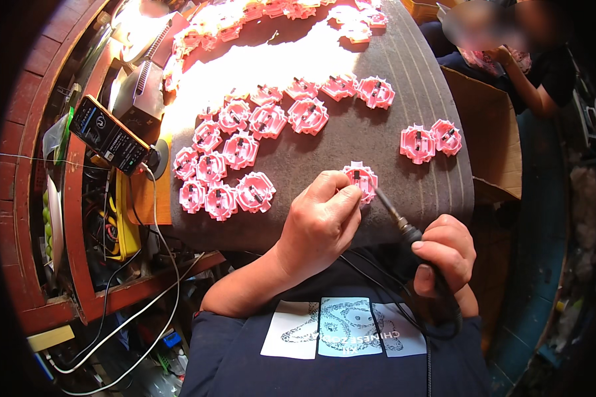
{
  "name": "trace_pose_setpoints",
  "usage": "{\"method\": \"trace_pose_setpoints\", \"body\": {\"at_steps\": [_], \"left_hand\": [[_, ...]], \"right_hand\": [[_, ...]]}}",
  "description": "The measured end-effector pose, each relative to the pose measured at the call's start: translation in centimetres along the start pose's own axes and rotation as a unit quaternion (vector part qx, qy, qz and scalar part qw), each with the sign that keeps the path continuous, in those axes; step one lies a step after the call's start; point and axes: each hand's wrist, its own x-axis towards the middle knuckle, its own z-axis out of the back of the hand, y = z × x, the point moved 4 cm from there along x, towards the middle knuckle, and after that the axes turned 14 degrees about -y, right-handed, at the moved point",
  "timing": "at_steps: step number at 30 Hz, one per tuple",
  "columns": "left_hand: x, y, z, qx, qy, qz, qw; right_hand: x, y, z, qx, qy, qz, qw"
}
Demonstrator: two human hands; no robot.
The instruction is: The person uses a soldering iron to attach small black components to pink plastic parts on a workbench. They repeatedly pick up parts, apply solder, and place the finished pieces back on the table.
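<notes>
A pink plastic housing (364,180) with a small black piece in its middle lies near the front of the dark work surface (324,149). At its left edge my left hand (321,215) is closed, thumb and forefinger pinched together; what lies between the fingertips is hidden. My right hand (449,255) grips a soldering iron (407,230) by its black handle. The iron's metal shaft slants up and left, its end beside the housing's right edge. Two more pink housings (418,144) sit side by side to the right.
Many pink housings (240,150) stand in rows at left and far back, partly in glaring sunlight. On the left a phone (109,135) leans on a stand with a white cable (177,264). A cardboard box (487,126) and a co-worker (543,86) holding something pink are at right.
</notes>
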Motion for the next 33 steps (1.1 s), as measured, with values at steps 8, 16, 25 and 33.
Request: {"method": "trace_pose_setpoints", "body": {"at_steps": [8, 16, 25, 33], "left_hand": [[0.1, 0.0, 0.0, -0.003, -0.001, -0.006, 1.0], [0.1, 0.0, 0.1, -0.007, 0.0, 0.002, 1.0], [0.0, 0.0, 0.0, -0.01, -0.005, 0.003, 1.0], [0.0, -0.1, 0.0, -0.007, -0.014, 0.001, 1.0]], "right_hand": [[-0.1, -1.2, -1.6, -0.079, -0.045, -0.043, 0.995], [1.0, -2.4, -3.9, -0.078, 0.043, -0.077, 0.993], [1.9, -3.4, -5.8, -0.07, 0.091, -0.082, 0.99], [2.1, -3.3, -5.9, -0.096, 0.094, -0.088, 0.987]]}}
